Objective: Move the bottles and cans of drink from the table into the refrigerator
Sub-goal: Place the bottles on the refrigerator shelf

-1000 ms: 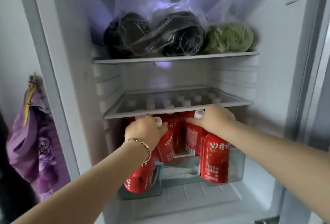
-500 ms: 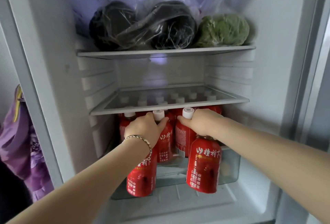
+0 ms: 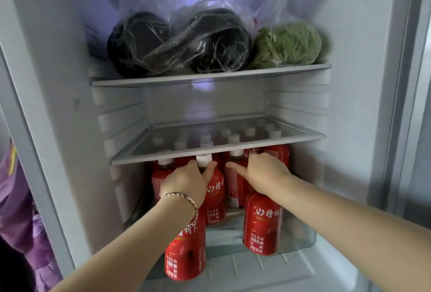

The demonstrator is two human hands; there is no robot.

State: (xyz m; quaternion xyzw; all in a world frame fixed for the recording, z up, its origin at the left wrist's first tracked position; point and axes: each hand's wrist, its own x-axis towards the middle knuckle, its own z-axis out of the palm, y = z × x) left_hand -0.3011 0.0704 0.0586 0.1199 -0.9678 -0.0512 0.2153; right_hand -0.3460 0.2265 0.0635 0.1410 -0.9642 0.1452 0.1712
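Several red drink bottles (image 3: 235, 184) with white caps stand packed under the glass shelf (image 3: 300, 139) of the open refrigerator. My left hand (image 3: 184, 182) curls round the white-capped neck of one bottle (image 3: 215, 195). A second red bottle (image 3: 185, 252) hangs below that wrist, its top hidden by the hand. My right hand (image 3: 263, 173) grips the top of another red bottle (image 3: 262, 226), which hangs at the clear drawer's front. Its forefinger stretches left against a standing bottle.
The clear drawer (image 3: 303, 238) sits at the bottom of the compartment. Bagged dark vegetables (image 3: 177, 44) and a green cabbage (image 3: 286, 44) fill the top shelf (image 3: 210, 77). The refrigerator walls close in on both sides. Purple cloth (image 3: 16, 210) hangs outside on the left.
Both hands stay at the bottle tops under the glass shelf. The right-hand bottle has swung left and hangs straighter. My right forefinger now stretches out to the left.
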